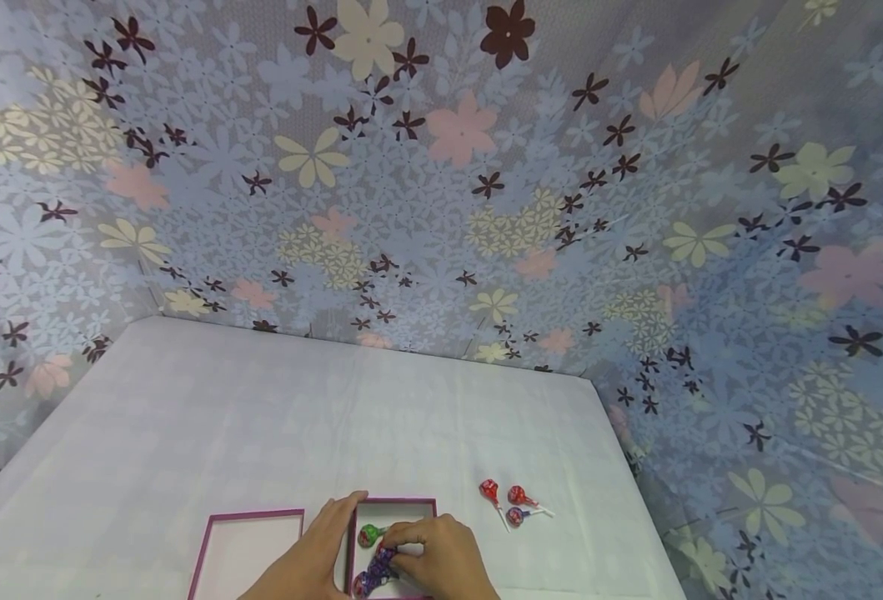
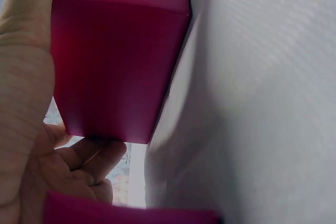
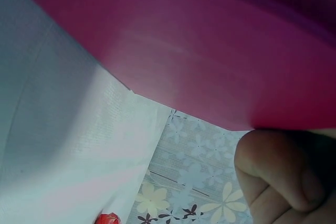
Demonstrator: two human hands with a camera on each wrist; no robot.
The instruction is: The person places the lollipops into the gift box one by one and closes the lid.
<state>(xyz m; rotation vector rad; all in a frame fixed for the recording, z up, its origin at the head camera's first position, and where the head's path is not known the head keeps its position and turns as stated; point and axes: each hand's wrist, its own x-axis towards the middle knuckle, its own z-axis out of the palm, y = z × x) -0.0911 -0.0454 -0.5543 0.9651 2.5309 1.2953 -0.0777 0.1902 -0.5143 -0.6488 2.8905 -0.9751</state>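
Note:
A magenta box point(image 1: 399, 501) with a pale inside stands at the front of the table. My left hand point(image 1: 306, 554) grips its left side; in the left wrist view the thumb is at one end of the magenta wall point(image 2: 115, 66) and curled fingers are at the other. My right hand point(image 1: 444, 557) reaches over the right side into the box, its fingertips pinching a purple-wrapped lollipop point(image 1: 381, 567). A green lollipop point(image 1: 368, 535) lies near the box's far left corner. Another red and purple wrapper point(image 1: 359, 585) shows lower down. The hand hides part of the contents.
Left of the box lies a shallow magenta-rimmed lid point(image 1: 253, 515). To the right on the white table point(image 1: 321, 417) are two red lollipops point(image 1: 489, 488) and a blue-and-red lollipop point(image 1: 514, 517). Flower-patterned cloth point(image 1: 426, 208) hangs behind and at the sides.

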